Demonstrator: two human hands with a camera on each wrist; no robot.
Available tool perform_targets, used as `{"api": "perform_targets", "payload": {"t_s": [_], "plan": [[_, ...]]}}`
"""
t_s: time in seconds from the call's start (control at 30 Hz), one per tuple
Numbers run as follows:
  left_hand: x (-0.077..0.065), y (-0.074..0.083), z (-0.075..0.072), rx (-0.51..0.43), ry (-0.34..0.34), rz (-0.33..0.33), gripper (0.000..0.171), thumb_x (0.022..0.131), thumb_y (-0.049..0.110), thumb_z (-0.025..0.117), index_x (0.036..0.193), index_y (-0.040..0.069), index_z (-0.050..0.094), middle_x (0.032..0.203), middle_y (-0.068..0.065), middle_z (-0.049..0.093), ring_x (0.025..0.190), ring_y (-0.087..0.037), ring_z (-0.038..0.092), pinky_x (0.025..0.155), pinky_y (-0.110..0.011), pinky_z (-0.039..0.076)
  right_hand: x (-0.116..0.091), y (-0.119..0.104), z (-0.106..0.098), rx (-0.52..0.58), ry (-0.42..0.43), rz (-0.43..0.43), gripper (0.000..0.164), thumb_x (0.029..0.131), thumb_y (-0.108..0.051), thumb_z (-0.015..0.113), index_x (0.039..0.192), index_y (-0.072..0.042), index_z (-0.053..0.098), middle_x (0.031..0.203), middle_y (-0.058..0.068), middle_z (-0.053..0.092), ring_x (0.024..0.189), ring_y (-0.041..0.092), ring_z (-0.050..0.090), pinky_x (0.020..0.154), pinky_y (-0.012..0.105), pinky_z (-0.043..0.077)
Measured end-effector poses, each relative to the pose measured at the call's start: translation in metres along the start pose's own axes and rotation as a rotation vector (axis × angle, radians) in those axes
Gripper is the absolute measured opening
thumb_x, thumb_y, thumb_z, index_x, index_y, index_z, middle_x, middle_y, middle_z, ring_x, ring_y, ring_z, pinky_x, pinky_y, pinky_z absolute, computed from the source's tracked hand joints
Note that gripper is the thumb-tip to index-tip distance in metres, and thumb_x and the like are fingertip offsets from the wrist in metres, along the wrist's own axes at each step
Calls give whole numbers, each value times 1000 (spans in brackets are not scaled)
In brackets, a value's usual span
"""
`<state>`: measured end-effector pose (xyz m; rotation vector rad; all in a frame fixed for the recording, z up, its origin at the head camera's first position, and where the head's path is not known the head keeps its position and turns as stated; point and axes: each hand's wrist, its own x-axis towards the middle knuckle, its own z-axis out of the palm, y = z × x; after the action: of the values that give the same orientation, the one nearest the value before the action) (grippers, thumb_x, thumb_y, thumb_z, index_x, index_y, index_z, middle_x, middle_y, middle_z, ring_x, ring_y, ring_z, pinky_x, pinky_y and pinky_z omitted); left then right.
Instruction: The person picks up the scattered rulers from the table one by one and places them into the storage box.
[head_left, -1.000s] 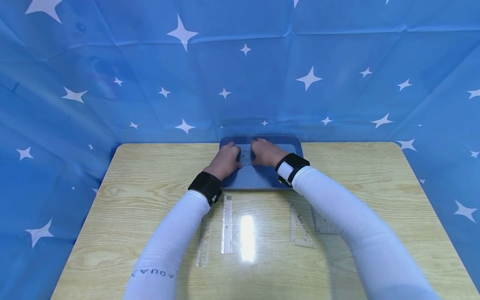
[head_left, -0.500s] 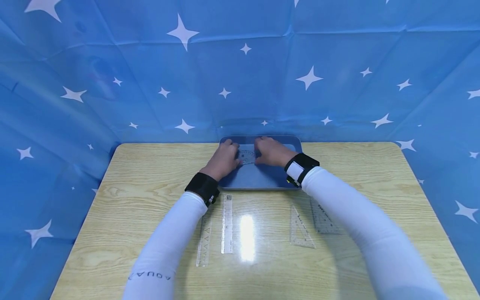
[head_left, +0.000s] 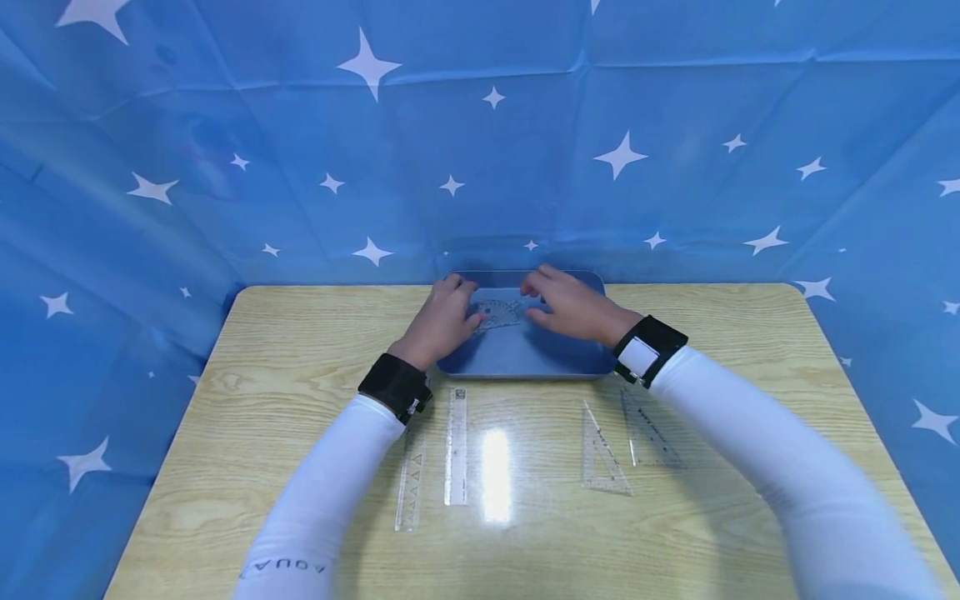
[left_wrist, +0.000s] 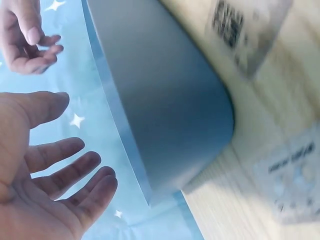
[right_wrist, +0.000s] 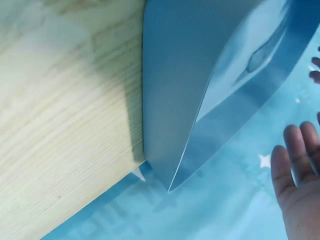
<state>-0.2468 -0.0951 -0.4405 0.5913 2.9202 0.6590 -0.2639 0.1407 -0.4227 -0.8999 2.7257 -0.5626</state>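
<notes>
A clear plastic plate with printed markings (head_left: 498,312), perhaps a protractor, lies inside a blue-grey tray (head_left: 517,357) at the table's far edge. My left hand (head_left: 442,321) is over the tray's left side, thumb near the plate's left end. Its fingers are spread and hold nothing, as the left wrist view (left_wrist: 55,170) confirms. Over the tray's right part, my right hand (head_left: 573,307) is loosely opened, apart from the plate. In the right wrist view, fingers of the right hand (right_wrist: 302,175) extend beyond the tray wall (right_wrist: 175,85) with nothing in them.
Two clear rulers, one plain (head_left: 456,450) and one with triangle cut-outs (head_left: 409,487), lie in front of the tray. To their right are two clear set squares, the nearer left one (head_left: 606,481) and another (head_left: 648,442). A starry blue cloth (head_left: 525,183) hangs behind the table.
Both hands have let go of the clear plate and drawn apart, the right hand moving rightward and the left slightly leftward. More of the plate shows now.
</notes>
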Motion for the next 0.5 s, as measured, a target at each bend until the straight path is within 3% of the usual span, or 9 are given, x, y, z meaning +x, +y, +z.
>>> {"api": "perform_targets", "payload": {"t_s": [0.23,0.5], "plan": [[-10,2,-2,-4,10,27,52,95,30,61,136,1,50,131,-17,49,123,-33,46,101,-42,44,-23,12,1,-125,128,-166,25,97,-24,58,118,-10,57,113,6,55,102,19,54,87,36,49],[-30,13,5,0,70,113,49,96,28,60,135,0,51,129,-15,51,119,-30,48,99,-40,43,-44,15,2,-200,203,-267,25,97,-24,57,118,-11,59,113,4,56,103,18,53,88,36,48]]}}
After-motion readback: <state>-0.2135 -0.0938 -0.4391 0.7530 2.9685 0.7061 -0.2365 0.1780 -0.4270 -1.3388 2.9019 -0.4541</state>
